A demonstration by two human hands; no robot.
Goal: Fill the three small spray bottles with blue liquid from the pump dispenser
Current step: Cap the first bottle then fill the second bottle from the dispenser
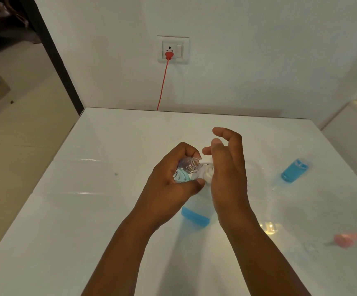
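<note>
White table (pixel 88 210) spans scene; pump dispenser (pixel 195 216) near centre, right hand (pixel 226 167) on its pump head, fingers loosely bent; left hand (pixel 171 182) grips uncapped spray bottle (pixel 187 169) tilted at nozzle; filled bottle (pixel 294 170) lies far right

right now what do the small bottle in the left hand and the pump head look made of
Small spray bottle: seems clear glossy plastic; its threaded neck and the blue liquid inside show through the wall. The left hand grips it.
Pump head: looks opaque white plastic, smooth and moulded, partly hidden by the right hand, so the finish is uncertain.
</note>
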